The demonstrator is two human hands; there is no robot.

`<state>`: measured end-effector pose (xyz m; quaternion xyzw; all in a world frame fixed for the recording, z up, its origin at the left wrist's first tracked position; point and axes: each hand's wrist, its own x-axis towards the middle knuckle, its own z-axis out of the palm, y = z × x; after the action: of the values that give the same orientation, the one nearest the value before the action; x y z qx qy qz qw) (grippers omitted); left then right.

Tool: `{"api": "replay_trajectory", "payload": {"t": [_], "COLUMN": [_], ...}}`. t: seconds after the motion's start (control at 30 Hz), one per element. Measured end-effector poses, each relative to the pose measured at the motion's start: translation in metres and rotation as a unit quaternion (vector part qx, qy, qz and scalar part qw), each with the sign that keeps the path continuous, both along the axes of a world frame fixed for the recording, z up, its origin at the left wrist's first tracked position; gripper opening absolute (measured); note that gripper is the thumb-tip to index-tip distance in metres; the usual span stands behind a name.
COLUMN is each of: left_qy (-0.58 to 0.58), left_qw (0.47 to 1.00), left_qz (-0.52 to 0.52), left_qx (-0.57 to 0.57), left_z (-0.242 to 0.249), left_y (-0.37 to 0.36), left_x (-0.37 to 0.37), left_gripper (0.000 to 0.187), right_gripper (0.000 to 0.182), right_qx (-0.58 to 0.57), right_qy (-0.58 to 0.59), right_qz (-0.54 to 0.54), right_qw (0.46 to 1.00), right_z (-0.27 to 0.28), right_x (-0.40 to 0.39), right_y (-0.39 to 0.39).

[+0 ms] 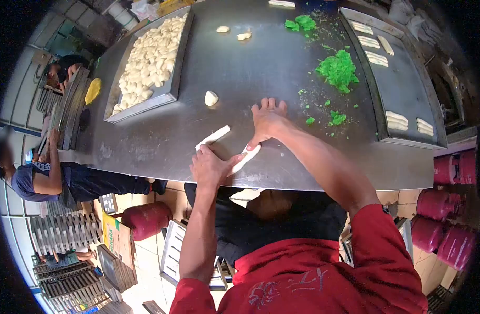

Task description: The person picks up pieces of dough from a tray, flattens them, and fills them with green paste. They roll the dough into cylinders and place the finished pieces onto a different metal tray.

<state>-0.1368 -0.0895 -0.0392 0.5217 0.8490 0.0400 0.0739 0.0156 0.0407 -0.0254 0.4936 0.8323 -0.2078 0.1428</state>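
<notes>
Two long white dough strips lie near the front edge of the steel table. My left hand point(210, 166) is spread between them, its fingers at the near end of the left dough strip point(216, 135) and its thumb on the right dough strip point(244, 160). My right hand point(269, 121) rests on the table with fingers apart, its thumb touching the upper end of the right strip. A small dough ball point(211, 98) sits beyond my left hand. Crumbly green filling point(338, 71) lies in clumps beyond my right hand.
A tray point(169, 98) heaped with dough pieces stands at left. On the right, another tray point(405, 97) carries several shaped strips. A yellow lump point(93, 91) lies near the table's left edge. A person point(38, 175) is at left. Red gas cylinders point(439, 204) stand right.
</notes>
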Motion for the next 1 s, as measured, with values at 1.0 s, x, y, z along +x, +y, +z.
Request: {"api": "replay_trajectory", "payload": {"t": [1.0], "left_qy": [-0.116], "left_qw": [0.984], "left_qz": [-0.088], "left_qx": [0.107], "left_z": [-0.012], "left_y": [-0.013], "left_x": [-0.046], "left_gripper": [0.063], "right_gripper": [0.101], "right_qx": [-0.014], "right_qy": [0.028], "right_qz": [0.053], "right_qw": [0.998], "right_z": [-0.005], "right_x": [-0.009], "right_y": [0.008]}}
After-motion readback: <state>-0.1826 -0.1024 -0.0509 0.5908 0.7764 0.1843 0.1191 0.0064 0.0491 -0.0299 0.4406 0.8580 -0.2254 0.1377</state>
